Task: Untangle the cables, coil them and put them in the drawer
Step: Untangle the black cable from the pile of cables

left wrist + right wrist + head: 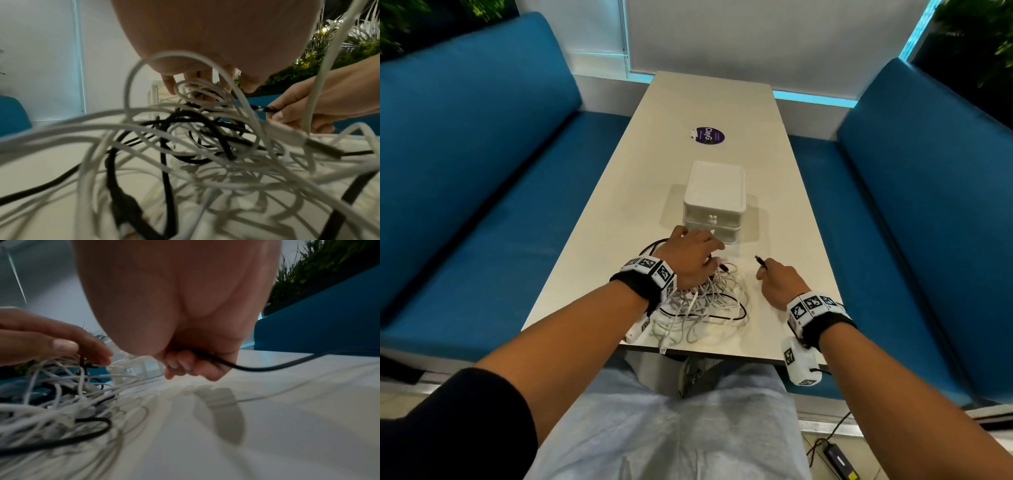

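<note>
Left hand [693, 258]: lay on the far side of the tangle [702, 301], fingers spread down into the loops; from the head view, whether they pinched a strand I could not tell.
Left wrist view: fingertips [170, 86] poked among white loops, none clearly clamped; black strands ran under the white ones.
Right hand [779, 281]: fingers curled, pinching a black cable [257, 368] just behind its plug [760, 260], held off to the tangle's right.
Right wrist view: only here the black cable showed trailing out from the fist toward the table's [722, 109] right edge.
Tangle: heaped at the near edge of the table, some strands hanging over it.
Drawers [714, 202]: white stack at mid-table, just beyond the left hand, both closed.
Sticker [709, 136]: purple, farther up the table, seen from the head only.
</note>
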### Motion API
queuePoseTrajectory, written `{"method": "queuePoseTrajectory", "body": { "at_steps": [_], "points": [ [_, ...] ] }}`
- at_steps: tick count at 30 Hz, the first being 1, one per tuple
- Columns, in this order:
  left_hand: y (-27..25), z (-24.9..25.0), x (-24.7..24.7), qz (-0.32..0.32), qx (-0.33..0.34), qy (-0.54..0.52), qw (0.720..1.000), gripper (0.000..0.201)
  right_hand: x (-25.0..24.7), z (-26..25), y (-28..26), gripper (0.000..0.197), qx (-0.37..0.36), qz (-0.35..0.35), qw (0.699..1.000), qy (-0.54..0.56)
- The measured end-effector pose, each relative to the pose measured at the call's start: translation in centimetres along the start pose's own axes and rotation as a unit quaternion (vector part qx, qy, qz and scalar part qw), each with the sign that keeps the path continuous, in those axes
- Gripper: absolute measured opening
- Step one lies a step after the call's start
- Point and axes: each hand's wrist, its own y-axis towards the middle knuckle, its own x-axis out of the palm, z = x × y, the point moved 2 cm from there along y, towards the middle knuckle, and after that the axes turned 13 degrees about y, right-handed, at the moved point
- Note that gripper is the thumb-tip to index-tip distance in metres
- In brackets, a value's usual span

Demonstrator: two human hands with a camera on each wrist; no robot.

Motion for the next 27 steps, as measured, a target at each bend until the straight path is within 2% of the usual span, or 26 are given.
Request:
{"method": "queuePoseTrajectory", "body": {
  "at_steps": [4, 9, 17, 21, 24, 27],
  "points": [
    [-0.6, -0.7, -1.2, 0.014, 0.004, -0.048, 0.999, 0.039, 0.3, -0.9, -0.8, 0.029, -0.022, -0.027, 0.999, 0.033],
    [-1.6, -1.5, -1.0, 0.06, -0.023, -0.081, 0.995, 0.037, 0.4, -1.9, -0.9, 0.028, -0.039, -0.001, 0.998, 0.049],
    [-2.0, -1.7, 0.2, 0.047, -0.037, -0.056, 0.997, 0.039, 0.6, -3.5, -1.2, 0.015, -0.125, 0.026, 0.987, 0.099],
    [-1.4, -0.8, -0.6, 0.042, -0.027, -0.048, 0.998, 0.046, 1.4, -4.0, -0.8, 0.018, -0.151, 0.004, 0.985, 0.079],
    [-0.4, 0.5, -0.7, -0.003, -0.009, -0.06, 0.998, 0.061, 1.8, -3.9, -0.5, 0.021, -0.155, -0.003, 0.984, 0.086],
    [0.4, 1.9, 0.0, -0.029, -0.011, -0.055, 0.998, 0.051, 1.5, -3.5, -0.2, 0.02, -0.155, 0.008, 0.983, 0.099]
  ]
}}
